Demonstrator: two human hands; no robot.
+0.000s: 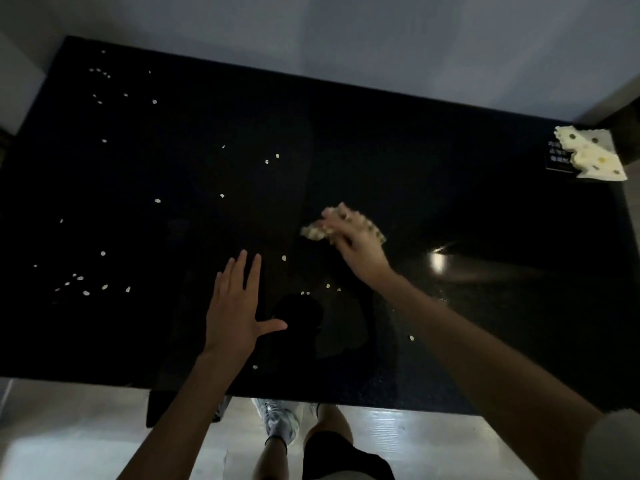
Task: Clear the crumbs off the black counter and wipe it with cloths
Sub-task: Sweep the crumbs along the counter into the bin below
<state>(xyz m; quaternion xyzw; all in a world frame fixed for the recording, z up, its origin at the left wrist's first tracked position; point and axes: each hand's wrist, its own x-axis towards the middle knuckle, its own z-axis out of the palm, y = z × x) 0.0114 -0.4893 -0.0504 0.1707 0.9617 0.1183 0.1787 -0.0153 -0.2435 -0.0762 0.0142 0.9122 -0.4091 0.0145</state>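
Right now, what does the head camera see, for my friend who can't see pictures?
A person's right hand grips a crumpled cloth on a black counter, while the left hand is spread open. Pale crumbs dot the counter, mostly on the left. A spotted cloth lies at the far right corner.

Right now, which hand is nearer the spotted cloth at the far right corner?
Right. The right hand, holding a wiping cloth, is left of the spotted cloth; the left hand, spread open, is farther left.
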